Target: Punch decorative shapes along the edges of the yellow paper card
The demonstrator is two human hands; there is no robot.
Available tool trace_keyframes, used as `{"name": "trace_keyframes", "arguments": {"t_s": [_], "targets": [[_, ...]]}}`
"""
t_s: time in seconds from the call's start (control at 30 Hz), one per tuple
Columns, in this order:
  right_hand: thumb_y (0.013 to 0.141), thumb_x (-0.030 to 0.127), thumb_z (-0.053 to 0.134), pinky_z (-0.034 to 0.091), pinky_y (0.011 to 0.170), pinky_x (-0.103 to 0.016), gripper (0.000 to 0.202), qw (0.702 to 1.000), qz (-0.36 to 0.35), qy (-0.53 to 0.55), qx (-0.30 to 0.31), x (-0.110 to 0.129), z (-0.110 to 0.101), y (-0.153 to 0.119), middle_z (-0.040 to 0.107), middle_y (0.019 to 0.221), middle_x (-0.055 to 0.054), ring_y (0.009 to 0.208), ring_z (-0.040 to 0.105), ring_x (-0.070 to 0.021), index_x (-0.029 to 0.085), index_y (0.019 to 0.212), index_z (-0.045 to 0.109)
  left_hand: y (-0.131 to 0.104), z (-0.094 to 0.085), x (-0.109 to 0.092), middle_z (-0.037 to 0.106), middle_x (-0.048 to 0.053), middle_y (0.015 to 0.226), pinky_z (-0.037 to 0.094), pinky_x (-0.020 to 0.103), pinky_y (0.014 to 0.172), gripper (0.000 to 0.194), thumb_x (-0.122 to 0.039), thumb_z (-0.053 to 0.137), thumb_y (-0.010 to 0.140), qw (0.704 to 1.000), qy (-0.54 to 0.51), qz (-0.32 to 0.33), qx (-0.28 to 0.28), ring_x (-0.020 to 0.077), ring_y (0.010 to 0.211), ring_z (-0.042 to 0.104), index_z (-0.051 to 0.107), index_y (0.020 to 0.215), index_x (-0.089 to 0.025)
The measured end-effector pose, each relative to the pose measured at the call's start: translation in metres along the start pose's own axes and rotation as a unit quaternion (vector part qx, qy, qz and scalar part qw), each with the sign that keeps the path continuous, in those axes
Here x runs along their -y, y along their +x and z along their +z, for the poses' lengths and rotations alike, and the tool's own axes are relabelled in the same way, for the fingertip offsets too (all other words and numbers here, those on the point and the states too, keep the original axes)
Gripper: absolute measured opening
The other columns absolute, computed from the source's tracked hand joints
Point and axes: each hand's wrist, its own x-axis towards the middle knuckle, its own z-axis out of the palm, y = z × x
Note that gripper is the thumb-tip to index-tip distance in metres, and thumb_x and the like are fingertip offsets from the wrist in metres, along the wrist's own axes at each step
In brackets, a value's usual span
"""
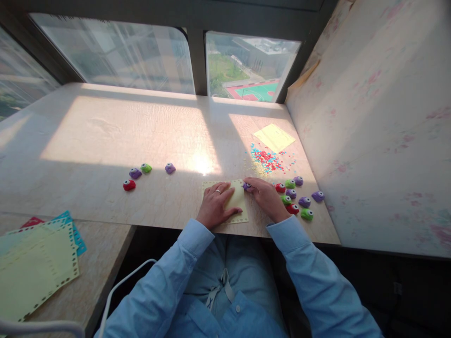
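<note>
A pale yellow sheet of paper with punched holes along its edges lies at the front of the marble-patterned ledge. My left hand, with a ring on one finger, rests flat on it, fingers stretched and thumb spread. At the sheet's upper right corner my right hand grips a small purple paper punch; the fingers partly hide it. Just right of that hand stand several more punches in red, green and purple, among them a green punch and a purple punch.
Red, blue and yellow punched bits lie scattered below a folded yellow paper. Further left are several punches, including a red punch. Punched sheets are stacked at lower left, near a white cable. A papered wall bounds the right.
</note>
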Motion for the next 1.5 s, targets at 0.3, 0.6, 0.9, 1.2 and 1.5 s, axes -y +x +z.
{"name": "trace_keyframes", "arguments": {"t_s": [0.3,0.6,0.9,1.2,1.5], "targets": [[0.083,0.009,0.057,0.048,0.096,-0.039,0.029,0.999,-0.006,-0.033,0.036,0.003,0.000,0.010,0.071,0.109,-0.010,0.105,0.064,-0.0247,0.017,0.107,0.071,-0.002,-0.001,-0.003,0.058,0.015,0.136,0.039,0.050,0.102,0.063,-0.064,0.067,0.078,1.000,0.019,0.007,0.010,0.0340,0.128,0.049,0.064,0.122,-0.019],[0.082,0.014,0.067,0.048,0.087,-0.038,0.017,0.997,0.012,-0.070,0.018,0.013,0.008,0.002,0.068,0.099,-0.011,0.093,0.062,-0.0247,0.016,0.100,0.067,-0.001,-0.001,-0.005,0.055,0.015,0.139,0.037,0.049,0.105,0.067,-0.065,0.064,0.080,1.000,0.023,0.000,0.021,0.0335,0.130,0.047,0.060,0.128,-0.018],[0.085,0.011,0.060,0.048,0.090,-0.037,0.017,0.999,-0.008,-0.043,0.033,0.019,-0.001,-0.012,0.068,0.102,-0.009,0.098,0.062,-0.0238,0.018,0.100,0.067,-0.002,-0.001,-0.003,0.056,0.016,0.138,0.037,0.049,0.105,0.067,-0.066,0.064,0.079,1.000,0.009,-0.003,0.011,0.0333,0.129,0.048,0.061,0.125,-0.017],[0.090,0.016,0.055,0.051,0.089,-0.037,0.020,1.000,0.006,0.003,0.015,0.018,0.000,-0.011,0.069,0.105,-0.011,0.098,0.064,-0.0233,0.017,0.105,0.069,-0.002,-0.002,-0.002,0.058,0.014,0.135,0.037,0.050,0.105,0.067,-0.064,0.070,0.075,1.000,-0.011,-0.005,0.015,0.0332,0.129,0.048,0.062,0.125,-0.020],[0.089,0.019,0.056,0.050,0.092,-0.039,0.021,0.999,0.022,-0.029,-0.004,0.018,0.003,-0.010,0.072,0.108,-0.010,0.101,0.066,-0.0249,0.017,0.106,0.069,-0.002,-0.003,-0.003,0.058,0.014,0.135,0.037,0.050,0.105,0.066,-0.063,0.071,0.075,1.000,-0.014,-0.008,0.017,0.0331,0.130,0.048,0.062,0.125,-0.020]]}}
